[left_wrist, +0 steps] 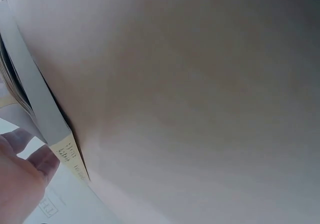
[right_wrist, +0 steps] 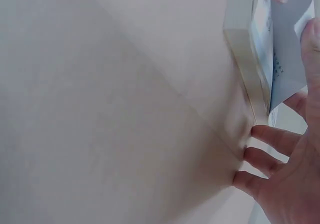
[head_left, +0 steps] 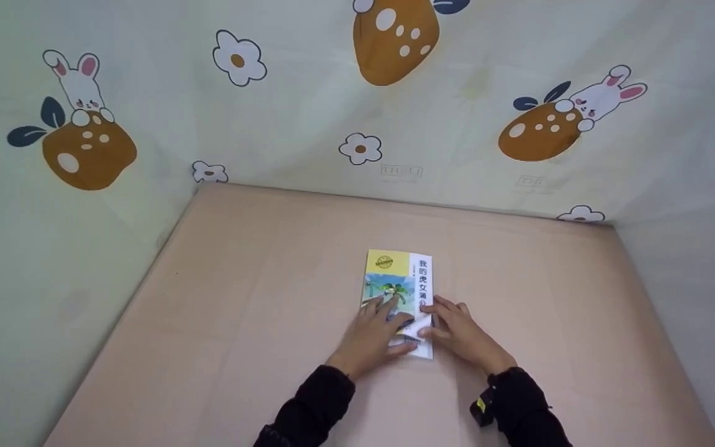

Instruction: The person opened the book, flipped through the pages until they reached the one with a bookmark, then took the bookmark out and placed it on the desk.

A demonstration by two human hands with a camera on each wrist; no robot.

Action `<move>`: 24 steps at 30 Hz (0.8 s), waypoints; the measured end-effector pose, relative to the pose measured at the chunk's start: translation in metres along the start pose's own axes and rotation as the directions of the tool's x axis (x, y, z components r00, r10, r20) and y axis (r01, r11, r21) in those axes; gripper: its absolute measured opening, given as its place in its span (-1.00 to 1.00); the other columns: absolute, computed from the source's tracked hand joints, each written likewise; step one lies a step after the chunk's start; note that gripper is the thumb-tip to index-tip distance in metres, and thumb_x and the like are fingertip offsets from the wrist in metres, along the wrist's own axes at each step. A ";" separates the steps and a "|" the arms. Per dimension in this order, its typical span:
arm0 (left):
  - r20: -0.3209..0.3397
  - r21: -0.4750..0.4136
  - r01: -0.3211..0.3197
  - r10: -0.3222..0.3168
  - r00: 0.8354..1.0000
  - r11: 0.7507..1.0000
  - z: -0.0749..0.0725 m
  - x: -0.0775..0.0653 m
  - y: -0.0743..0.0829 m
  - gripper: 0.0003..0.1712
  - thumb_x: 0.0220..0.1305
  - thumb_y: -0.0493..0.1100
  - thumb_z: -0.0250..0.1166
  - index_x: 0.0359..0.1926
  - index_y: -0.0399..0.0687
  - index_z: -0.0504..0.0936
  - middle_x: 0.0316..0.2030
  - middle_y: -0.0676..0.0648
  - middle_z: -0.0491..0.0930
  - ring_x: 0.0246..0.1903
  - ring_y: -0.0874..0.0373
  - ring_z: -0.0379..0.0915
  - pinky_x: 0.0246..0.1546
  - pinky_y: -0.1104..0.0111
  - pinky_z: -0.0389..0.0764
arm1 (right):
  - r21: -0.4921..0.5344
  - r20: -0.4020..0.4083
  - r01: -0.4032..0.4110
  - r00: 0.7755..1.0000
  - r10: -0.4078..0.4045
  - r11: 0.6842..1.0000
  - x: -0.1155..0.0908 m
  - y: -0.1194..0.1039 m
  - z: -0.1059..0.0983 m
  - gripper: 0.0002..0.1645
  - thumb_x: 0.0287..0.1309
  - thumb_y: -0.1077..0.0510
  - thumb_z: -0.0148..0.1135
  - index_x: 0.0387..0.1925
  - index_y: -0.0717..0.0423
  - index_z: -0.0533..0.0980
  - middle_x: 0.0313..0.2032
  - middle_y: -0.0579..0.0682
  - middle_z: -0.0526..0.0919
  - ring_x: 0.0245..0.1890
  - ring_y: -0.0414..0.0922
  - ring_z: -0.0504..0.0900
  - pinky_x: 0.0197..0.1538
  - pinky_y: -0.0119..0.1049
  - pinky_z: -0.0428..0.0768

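Observation:
A paperback book [head_left: 387, 264] lies closed or nearly so on the table, its cover yellow, white and blue with palm trees and Chinese characters. My left hand [head_left: 373, 332] rests on the lower left of the cover, fingers spread. At the right edge, my right hand [head_left: 463, 335] pinches the cover between thumb and index finger. In the right wrist view, the cover [right_wrist: 290, 49] stands bent away from the pages, and the other fingers [right_wrist: 260, 161] of that hand touch the table. The left wrist view shows the book's edge [left_wrist: 37, 86] beside the left fingers.
The tan table surface [head_left: 270, 267] extends around the book. Pale fabric walls [head_left: 295, 112] with rabbits, fruit and flowers rise at the back and both sides. A small black object with a yellow mark [head_left: 481, 408] is at the right sleeve cuff.

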State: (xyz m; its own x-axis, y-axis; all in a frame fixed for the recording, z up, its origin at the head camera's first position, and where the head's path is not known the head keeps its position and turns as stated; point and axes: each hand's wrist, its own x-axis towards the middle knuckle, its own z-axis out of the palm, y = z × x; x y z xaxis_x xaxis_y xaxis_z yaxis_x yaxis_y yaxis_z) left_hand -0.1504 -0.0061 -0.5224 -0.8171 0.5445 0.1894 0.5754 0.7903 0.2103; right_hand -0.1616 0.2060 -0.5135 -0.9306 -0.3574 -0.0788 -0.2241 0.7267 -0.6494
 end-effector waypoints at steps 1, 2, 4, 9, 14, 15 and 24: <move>-0.015 0.000 0.000 0.000 1.000 1.000 0.000 0.001 0.000 -0.39 0.23 0.37 -0.02 0.13 0.17 0.50 0.23 -0.13 0.38 0.23 -0.11 0.26 0.23 0.09 0.30 | 0.006 -0.002 -0.005 1.000 0.005 1.000 0.001 0.000 0.000 -0.40 0.08 -0.18 0.20 0.09 0.05 0.47 0.31 0.29 0.23 0.07 0.07 0.28 0.12 0.03 0.33; -0.027 -0.002 0.002 -0.002 1.000 1.000 0.001 0.001 0.000 -0.42 0.26 0.35 -0.04 0.11 0.18 0.52 0.20 -0.11 0.42 0.21 -0.08 0.28 0.21 0.12 0.32 | 0.014 -0.001 -0.011 1.000 0.011 1.000 0.001 0.000 0.000 -0.40 0.09 -0.18 0.19 0.09 0.05 0.47 0.31 0.30 0.23 0.06 0.06 0.27 0.11 0.01 0.33; -0.043 -0.015 0.009 -0.009 0.999 1.000 0.000 0.002 0.000 -0.48 0.30 0.30 -0.05 0.07 0.18 0.56 0.13 -0.07 0.48 0.16 -0.02 0.33 0.18 0.16 0.35 | 0.022 -0.001 -0.020 1.000 0.020 1.000 0.002 0.000 0.000 -0.42 0.10 -0.18 0.18 0.08 0.06 0.48 0.31 0.29 0.24 0.02 0.03 0.27 0.06 -0.02 0.33; -0.054 -0.047 0.035 -0.037 0.998 0.998 -0.003 0.005 0.001 -0.59 0.38 0.16 -0.06 0.00 0.19 0.61 0.04 0.00 0.55 0.08 0.05 0.37 0.11 0.22 0.39 | 0.042 -0.009 -0.080 0.997 0.080 0.996 0.003 0.000 -0.001 -0.48 0.24 -0.19 0.03 0.10 0.00 0.49 0.32 0.22 0.25 0.07 0.02 0.27 0.07 -0.06 0.30; -0.051 -0.121 0.088 -0.094 0.994 0.989 -0.005 0.007 0.002 -0.47 0.42 0.19 -0.20 -0.01 0.07 0.62 0.02 -0.01 0.58 0.08 0.05 0.42 0.12 0.22 0.41 | 0.067 -0.007 -0.140 0.990 0.141 0.988 0.004 -0.002 -0.003 -0.34 0.29 -0.22 -0.07 0.32 -0.02 0.27 0.35 0.09 0.25 0.06 -0.03 0.28 0.08 -0.08 0.29; -0.048 -0.142 0.104 -0.112 0.993 0.984 -0.006 0.007 0.002 -0.43 0.43 0.19 -0.23 -0.01 0.04 0.62 0.02 -0.01 0.59 0.08 0.05 0.43 0.12 0.22 0.41 | 0.061 -0.004 -0.148 0.989 0.149 0.987 0.004 -0.003 -0.002 -0.25 0.25 -0.25 -0.02 0.36 -0.01 0.19 0.36 0.07 0.23 0.02 -0.03 0.28 0.08 -0.08 0.31; -0.066 -0.327 0.203 -0.237 0.969 0.923 -0.008 0.006 0.002 -0.34 0.46 0.17 -0.35 0.16 -0.09 0.50 0.04 -0.09 0.59 0.07 0.03 0.48 0.08 0.20 0.47 | 0.049 -0.029 -0.129 0.991 0.130 0.990 0.001 -0.001 0.002 0.36 -0.17 -0.34 0.35 0.45 0.14 -0.17 0.39 0.08 0.16 0.04 -0.01 0.29 0.17 -0.03 0.32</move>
State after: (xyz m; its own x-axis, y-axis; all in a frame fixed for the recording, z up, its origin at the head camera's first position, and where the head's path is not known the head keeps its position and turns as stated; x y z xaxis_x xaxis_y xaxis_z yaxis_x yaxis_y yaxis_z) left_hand -0.1541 -0.0035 -0.5130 -0.9261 0.3217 0.1972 0.3763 0.7484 0.5461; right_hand -0.1617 0.2035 -0.5148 -0.9598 -0.2427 -0.1408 -0.0881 0.7371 -0.6700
